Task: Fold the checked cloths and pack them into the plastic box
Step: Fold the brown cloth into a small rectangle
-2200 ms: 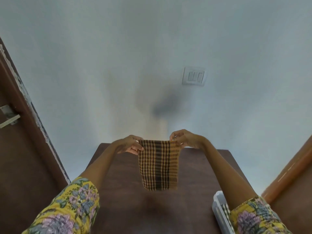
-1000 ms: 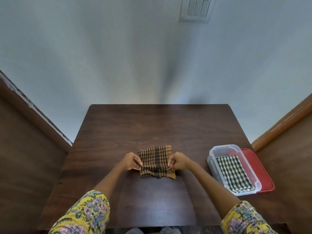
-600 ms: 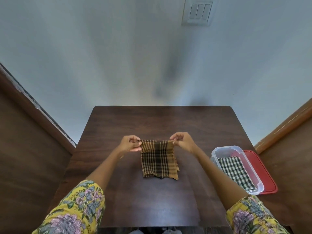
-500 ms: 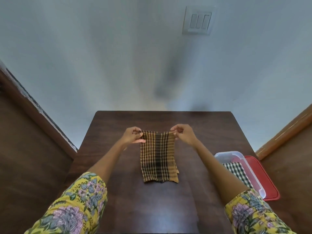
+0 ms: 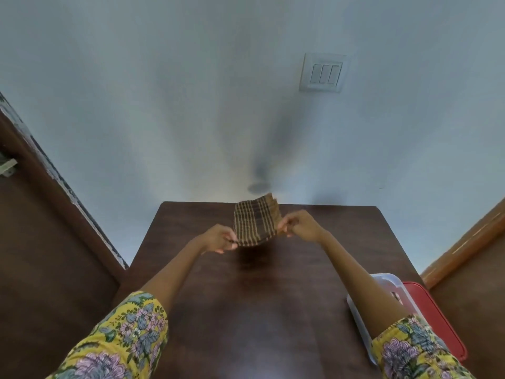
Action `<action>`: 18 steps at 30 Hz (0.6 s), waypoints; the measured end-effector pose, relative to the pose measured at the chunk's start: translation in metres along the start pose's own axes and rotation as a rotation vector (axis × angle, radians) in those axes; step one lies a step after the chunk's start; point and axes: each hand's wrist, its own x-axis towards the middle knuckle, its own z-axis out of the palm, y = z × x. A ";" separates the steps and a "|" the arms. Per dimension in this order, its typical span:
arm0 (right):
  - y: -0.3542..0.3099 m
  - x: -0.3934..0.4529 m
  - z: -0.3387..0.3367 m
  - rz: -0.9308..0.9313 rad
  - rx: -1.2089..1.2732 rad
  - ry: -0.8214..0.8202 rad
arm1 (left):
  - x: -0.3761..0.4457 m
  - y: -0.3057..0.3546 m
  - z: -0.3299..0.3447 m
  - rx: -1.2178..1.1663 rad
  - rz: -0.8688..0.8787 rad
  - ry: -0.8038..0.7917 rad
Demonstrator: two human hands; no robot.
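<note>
A brown and black checked cloth (image 5: 255, 220) hangs in the air above the far half of the dark wooden table (image 5: 257, 302). Its loose end is flung up and away from me. My left hand (image 5: 218, 238) pinches its near left corner and my right hand (image 5: 299, 225) pinches its near right corner. The clear plastic box (image 5: 363, 322) stands at the table's right edge, largely hidden behind my right forearm, so its contents do not show.
A red lid (image 5: 434, 321) lies just right of the box. A pale wall with a switch plate (image 5: 323, 73) rises behind the table. Brown wooden panels flank the table on the left (image 5: 41, 255) and right (image 5: 470, 291).
Both hands kept their pinch on the cloth's corners and raised it off the table. The hanging end has swung up and away from me. The view tilted up, hiding most of the box.
</note>
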 end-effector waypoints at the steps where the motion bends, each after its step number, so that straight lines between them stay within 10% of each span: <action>1: 0.010 -0.006 0.008 0.028 -0.033 -0.085 | 0.000 -0.011 0.010 0.039 -0.028 -0.048; 11: 0.078 -0.045 0.071 0.499 -0.213 -0.745 | -0.002 -0.076 0.081 0.201 -0.425 -0.486; 15: 0.069 -0.041 0.070 0.537 -0.116 -0.736 | 0.002 -0.070 0.077 0.169 -0.501 -0.565; 18: 0.064 -0.030 0.063 0.449 0.017 -0.525 | 0.013 -0.071 0.067 0.048 -0.405 -0.343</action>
